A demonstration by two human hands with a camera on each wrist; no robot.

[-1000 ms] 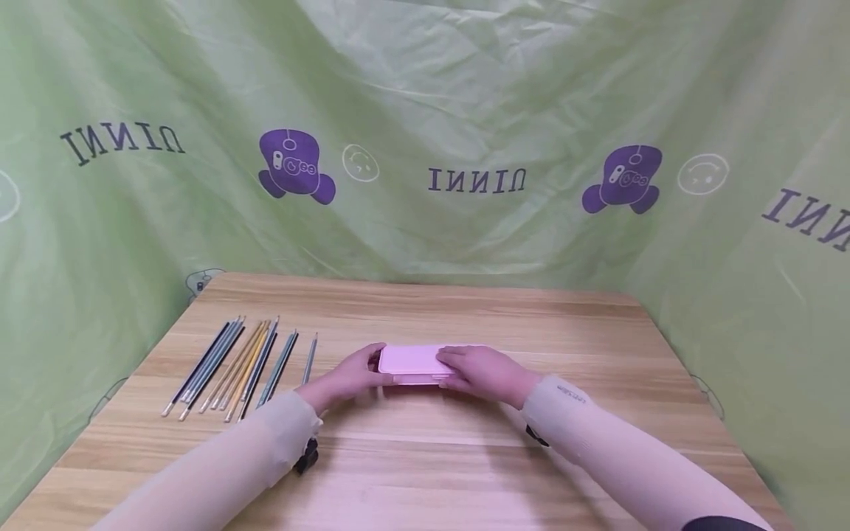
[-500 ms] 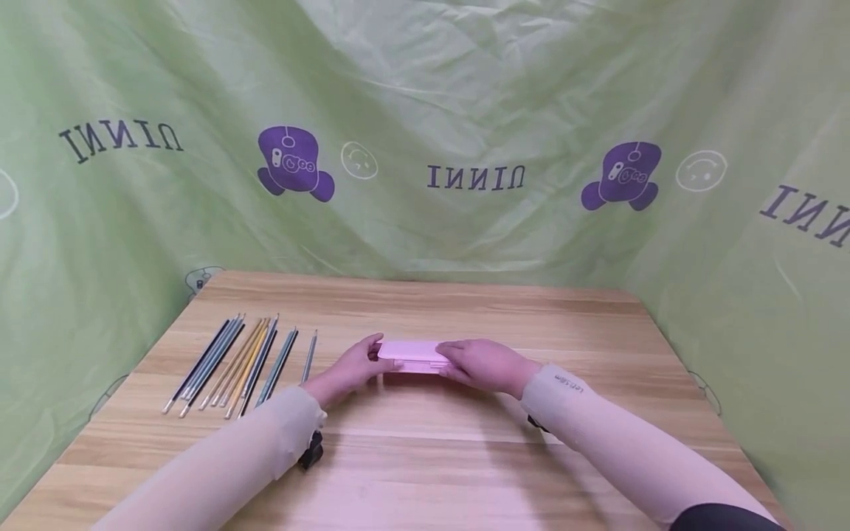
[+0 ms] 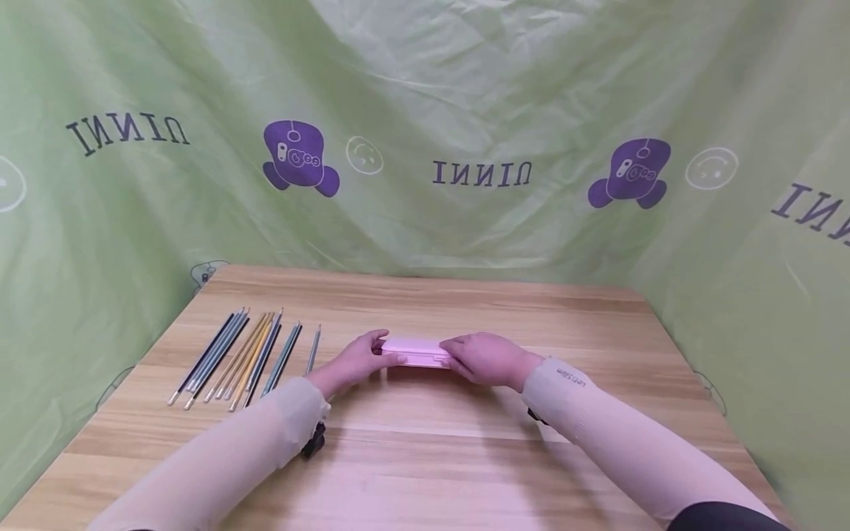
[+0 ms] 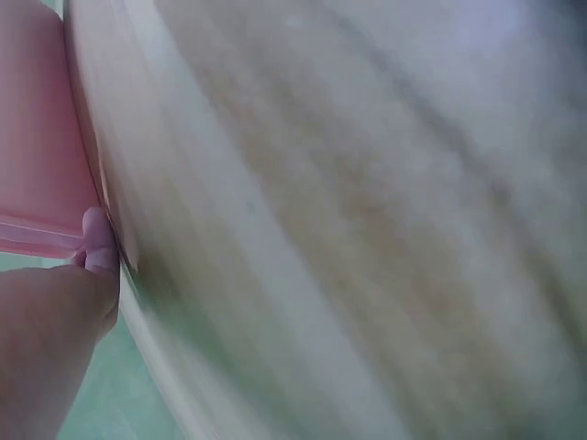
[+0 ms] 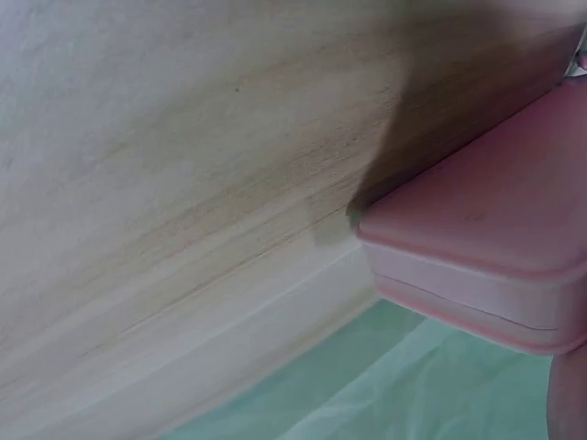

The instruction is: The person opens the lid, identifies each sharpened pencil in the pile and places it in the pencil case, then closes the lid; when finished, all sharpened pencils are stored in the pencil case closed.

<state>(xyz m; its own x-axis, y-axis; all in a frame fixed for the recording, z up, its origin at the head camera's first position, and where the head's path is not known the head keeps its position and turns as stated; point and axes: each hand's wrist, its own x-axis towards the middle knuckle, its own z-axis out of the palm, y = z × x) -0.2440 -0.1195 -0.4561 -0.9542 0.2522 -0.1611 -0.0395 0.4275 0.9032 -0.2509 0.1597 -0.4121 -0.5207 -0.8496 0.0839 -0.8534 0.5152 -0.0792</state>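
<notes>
A pink pencil case (image 3: 417, 346) is held between both hands near the middle of the table, its long front side towards me. My left hand (image 3: 358, 359) grips its left end, thumb along the front and fingers behind. At the other end my right hand (image 3: 491, 359) grips it, fingers over the top and thumb low at the front. The left wrist view catches the case (image 4: 37, 137) at the edge, beside the thumb (image 4: 99, 240). Rounded corners and a seam of the case (image 5: 486, 206) show in the right wrist view; most of the right hand is out of frame there.
Several pencils (image 3: 252, 358), dark, blue-green and yellow, lie in loose groups on the left of the wooden table (image 3: 425, 457). One single pencil (image 3: 313, 348) lies nearest the left hand. A green printed curtain (image 3: 425, 236) hangs around the back and sides.
The case has tilted so that less of its top and more of its front shows. A gap seen under the lid half a second ago has closed. Both hands keep their grip.
</notes>
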